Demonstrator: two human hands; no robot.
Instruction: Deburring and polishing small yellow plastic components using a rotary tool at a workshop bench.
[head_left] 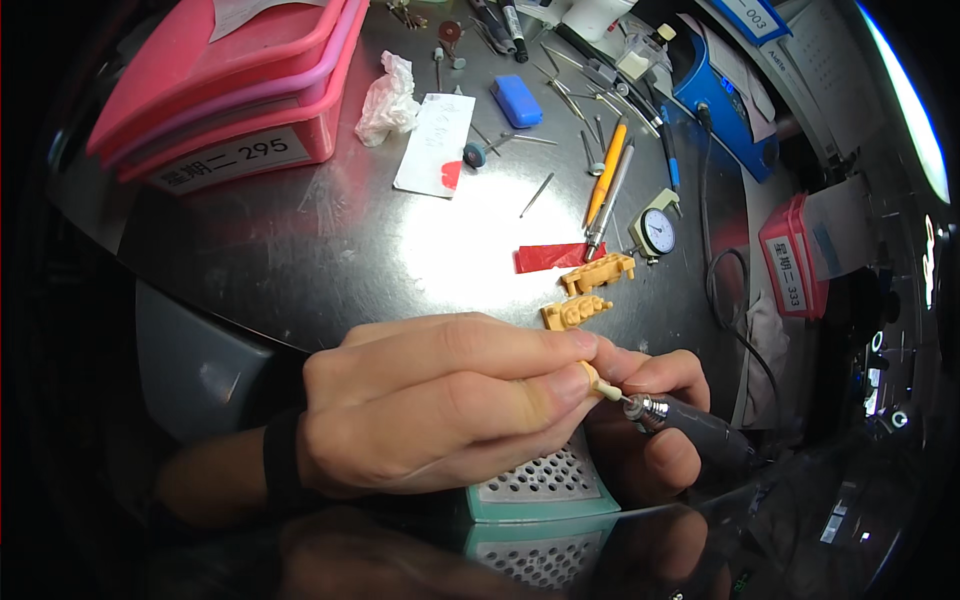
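Seen from above, a person's two bare hands meet over the near edge of a dark, shiny metal desk (300, 240). The left hand (420, 400), with a black band at its wrist, pinches a tiny cream-and-tan, tooth-like piece (607, 390) between thumb and forefinger, its pale end pointing right. The right hand (672, 376) has its grip closed around a dark grey, pen-shaped rotary handpiece with a ribbed silver collar (700, 425); the tool's thin tip meets or nearly meets the piece, and contact cannot be made out. Below the hands is a grey perforated plate with a green frame (545, 478). Just beyond them lie two tan, toothed dental model sections (598, 273), near a flat red strip (545, 259) and a round white dial gauge (657, 231). The step in hand looks like shaping or smoothing the piece. The next move probably calls for a firm pinch, braced fingers and light tip pressure, turning the piece slightly to reach another side.
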